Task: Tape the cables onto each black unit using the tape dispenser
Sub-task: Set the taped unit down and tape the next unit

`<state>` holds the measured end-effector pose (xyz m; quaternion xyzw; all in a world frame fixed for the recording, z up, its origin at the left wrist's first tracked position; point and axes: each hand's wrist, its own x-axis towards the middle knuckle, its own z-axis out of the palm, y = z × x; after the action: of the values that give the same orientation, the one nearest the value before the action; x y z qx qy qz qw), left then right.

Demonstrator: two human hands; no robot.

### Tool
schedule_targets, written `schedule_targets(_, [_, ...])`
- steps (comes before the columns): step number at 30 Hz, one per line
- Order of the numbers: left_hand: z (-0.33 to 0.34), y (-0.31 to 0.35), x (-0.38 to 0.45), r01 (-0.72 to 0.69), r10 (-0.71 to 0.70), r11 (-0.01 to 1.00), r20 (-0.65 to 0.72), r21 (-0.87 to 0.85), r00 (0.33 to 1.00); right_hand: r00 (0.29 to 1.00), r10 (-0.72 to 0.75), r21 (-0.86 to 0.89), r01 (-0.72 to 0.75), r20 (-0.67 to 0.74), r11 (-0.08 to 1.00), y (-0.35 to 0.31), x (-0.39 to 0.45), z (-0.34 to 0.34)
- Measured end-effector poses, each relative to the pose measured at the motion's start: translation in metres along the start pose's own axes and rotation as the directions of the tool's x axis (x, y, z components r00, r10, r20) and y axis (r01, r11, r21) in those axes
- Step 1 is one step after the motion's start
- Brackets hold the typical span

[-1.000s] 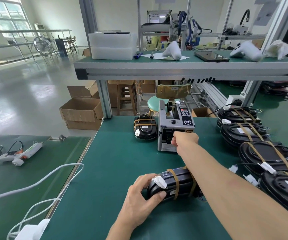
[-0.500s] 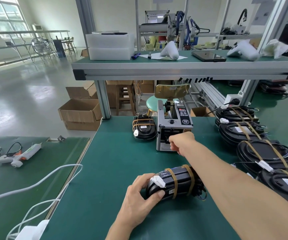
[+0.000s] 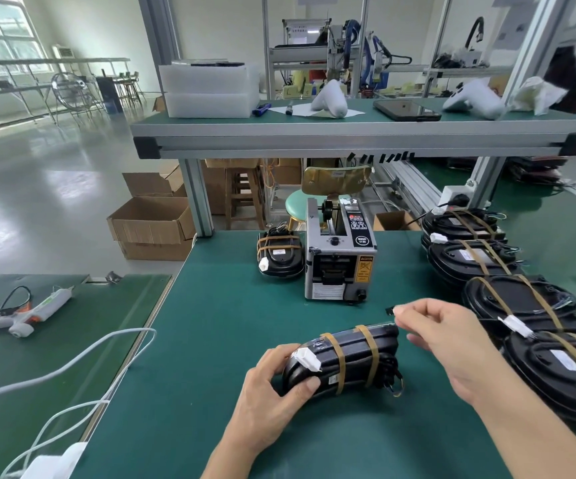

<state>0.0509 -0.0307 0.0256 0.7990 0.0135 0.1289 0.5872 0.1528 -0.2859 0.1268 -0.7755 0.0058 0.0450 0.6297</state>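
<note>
Lying far left on the side table [image 3: 72, 340]: a white glue gun [image 3: 34, 311], with white cords [image 3: 82, 357] looping near it.

Sitting on the floor past the table: open cardboard boxes [image 3: 151, 224].

Gripping the near-left end of the black unit [image 3: 343, 359] on the green mat [image 3: 210, 323]: the left hand [image 3: 272, 385], fingers curled over the top, thumb pressing the front beside a white plug [image 3: 307, 357]. Wrapping around that unit: two tan bands, with cables tucked at its right end.

Standing farther back on the mat: a grey tape dispenser [image 3: 340, 257], with one more banded black unit [image 3: 279, 254] just to its left.

Hovering just above the right end of the held unit: the right hand [image 3: 442, 337], thumb and first finger pinching a small dark piece of tape [image 3: 391, 310], other fingers loosely bent.

Lining the right side, overlapping one another: a row of banded units [image 3: 521, 299].

Resting up on the shelf [image 3: 348, 140]: white foam trays [image 3: 210, 88], a tablet [image 3: 405, 110] and white controllers [image 3: 473, 98].
</note>
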Motion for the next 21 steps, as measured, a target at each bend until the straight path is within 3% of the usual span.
schedule_targets(9, [0.0, -0.001, 0.0, 0.01, -0.01, 1.0, -0.003, 0.01, 1.0, 0.999, 0.019, 0.172, -0.011, -0.041, 0.985, 0.025, -0.009, 0.012])
schedule_targets(21, [0.001, -0.003, 0.0, -0.004, 0.004, 0.999, -0.008, 0.032, 1.0, 0.992, -0.036, 0.046, 0.042, -0.119, 0.998, 0.024, -0.014, 0.017])
